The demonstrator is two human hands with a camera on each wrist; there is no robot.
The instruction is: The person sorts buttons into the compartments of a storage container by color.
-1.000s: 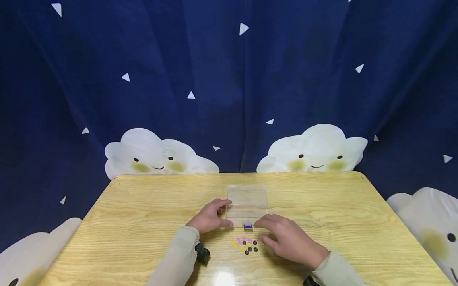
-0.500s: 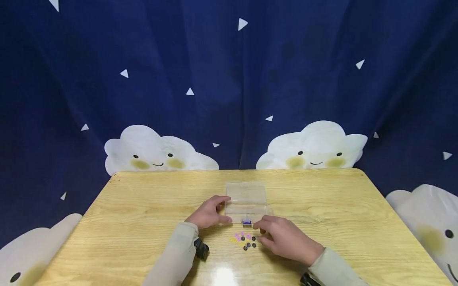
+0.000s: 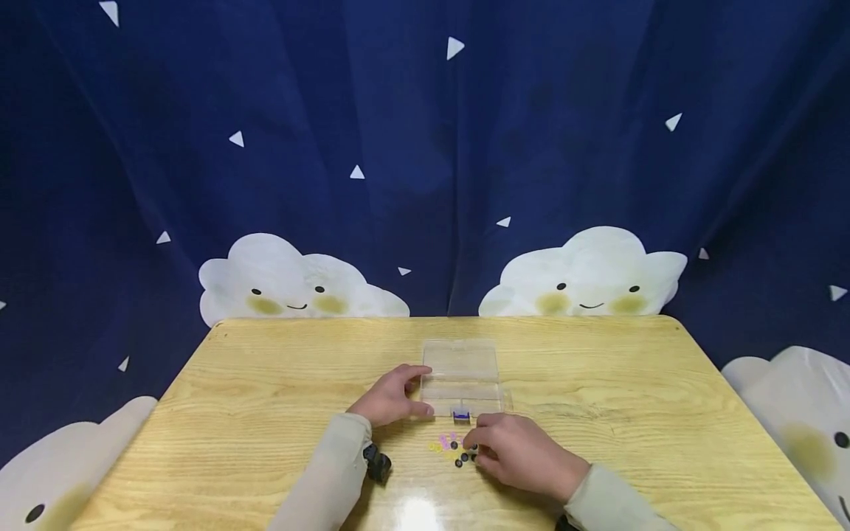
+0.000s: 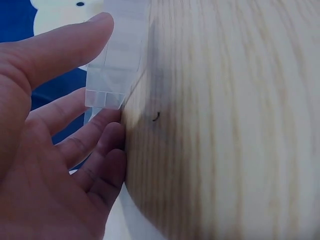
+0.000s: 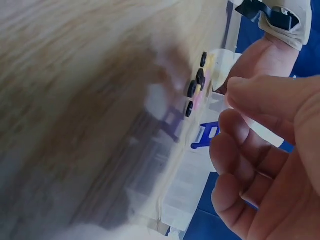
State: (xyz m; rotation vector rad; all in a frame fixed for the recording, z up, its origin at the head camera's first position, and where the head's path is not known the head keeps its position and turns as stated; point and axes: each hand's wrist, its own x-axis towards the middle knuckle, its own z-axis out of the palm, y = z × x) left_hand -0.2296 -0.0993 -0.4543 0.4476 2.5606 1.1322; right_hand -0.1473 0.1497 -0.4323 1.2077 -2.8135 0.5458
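A clear plastic box (image 3: 460, 361) lies with its lid folded back on the table. My left hand (image 3: 392, 398) holds its left end, thumb near the front corner and index finger farther back. The left wrist view shows the thumb overlapping the clear box (image 4: 117, 55). At the box's front edge is a small blue piece (image 5: 204, 136). My right hand (image 3: 521, 451) is over the right side of a group of small round button-like pieces (image 3: 454, 445), black, pink and yellow. Its fingers bend loosely near the black ones (image 5: 192, 89), with nothing visible between thumb and fingers.
The wooden table (image 3: 299, 369) has rounded back corners. Behind it hangs a dark blue curtain (image 3: 398, 110) printed with clouds and white triangles. A black wrist camera (image 3: 377, 464) sits on the left cuff.
My right hand has moved left and slightly toward me, from beside the small pieces to over their right side. My left hand stays at the box's left end.
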